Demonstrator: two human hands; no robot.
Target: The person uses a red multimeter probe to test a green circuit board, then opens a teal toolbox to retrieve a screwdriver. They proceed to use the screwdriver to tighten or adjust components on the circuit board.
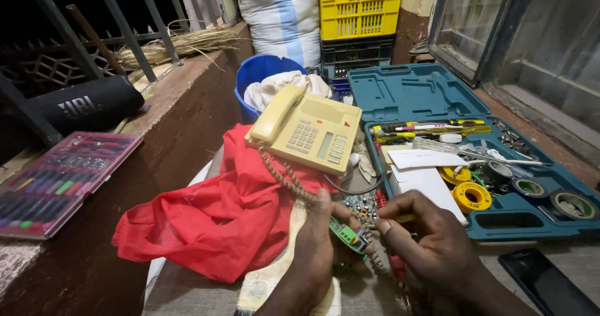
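Observation:
My left hand (310, 248) grips a small green circuit board (350, 235) low in the middle of the head view. My right hand (430, 246) pinches a thin yellowish tool (405, 218), its tip at the board. Just behind the hands stands a beige desk telephone (309, 128) with its handset on the cradle. Its coiled cord (284, 177) runs down toward my left hand. The telephone rests on a crumpled red cloth (215, 219).
An open teal tool case (400, 91) at right holds tape rolls, papers and pens. Behind are a blue bucket (256, 72) with cloth and stacked crates (359, 10). A ledge at left carries a bit set case (56, 181) and a black cylindrical speaker (81, 106). A dark phone (547, 283) lies bottom right.

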